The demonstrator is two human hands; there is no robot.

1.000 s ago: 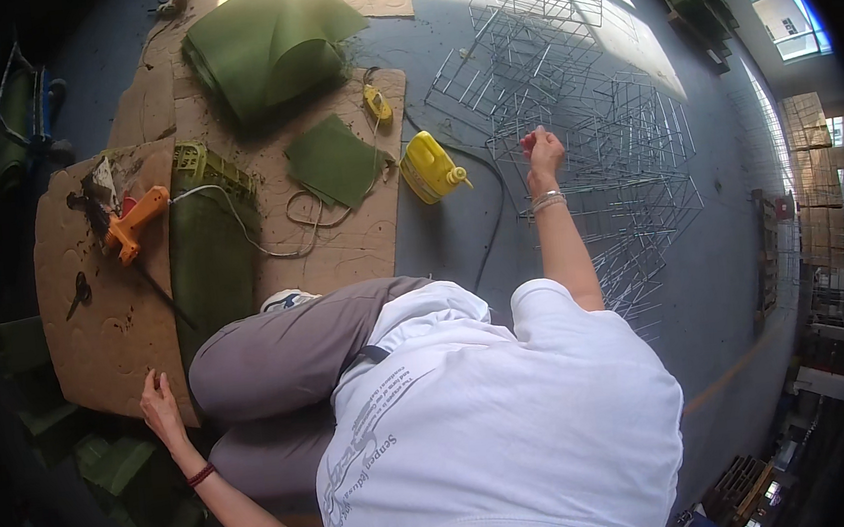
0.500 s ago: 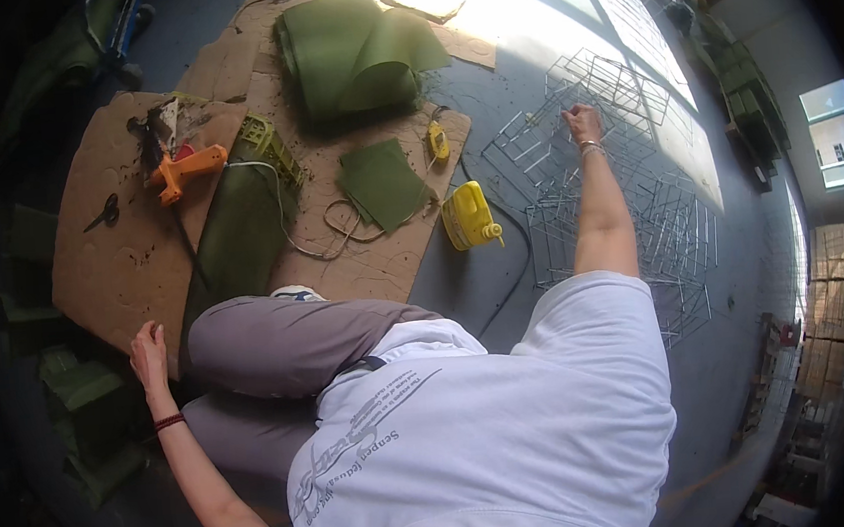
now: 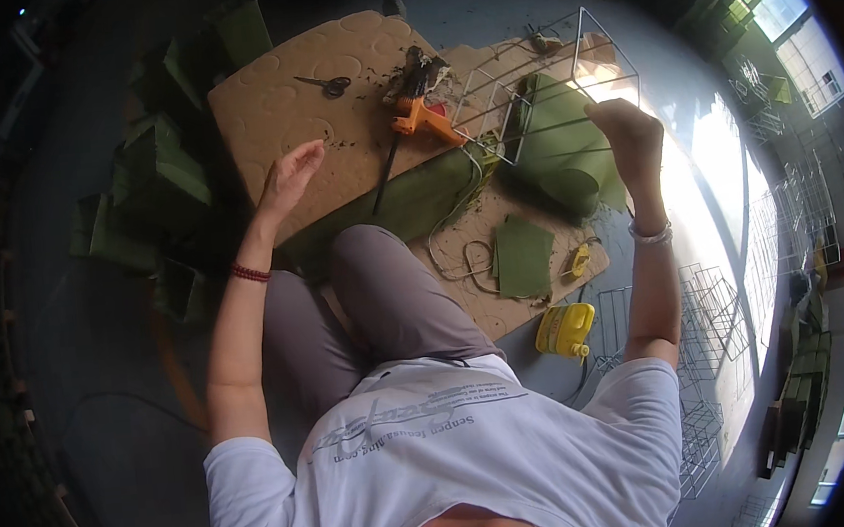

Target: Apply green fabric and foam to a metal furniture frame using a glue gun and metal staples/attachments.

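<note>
My right hand (image 3: 626,132) is raised and closed on the edge of a grey wire frame (image 3: 537,83), which hangs in the air over a rolled green sheet (image 3: 558,151). My left hand (image 3: 289,178) hovers open above the brown cardboard mat (image 3: 307,93), fingers apart, holding nothing. An orange glue gun (image 3: 419,118) lies on the mat between my hands, its cord trailing toward my knee. A long green block (image 3: 407,205) rests just beyond my bent leg.
Scissors (image 3: 326,84) lie on the far part of the mat. A green square piece (image 3: 524,258) and a yellow canister (image 3: 565,329) sit to my right. Wire cages (image 3: 737,306) cover the floor at right. Green blocks (image 3: 158,176) are stacked at left.
My right hand left the wire cages on the floor and lifted a wire frame up in front of me. My left hand rose off the ground beside me. The view swung leftward.
</note>
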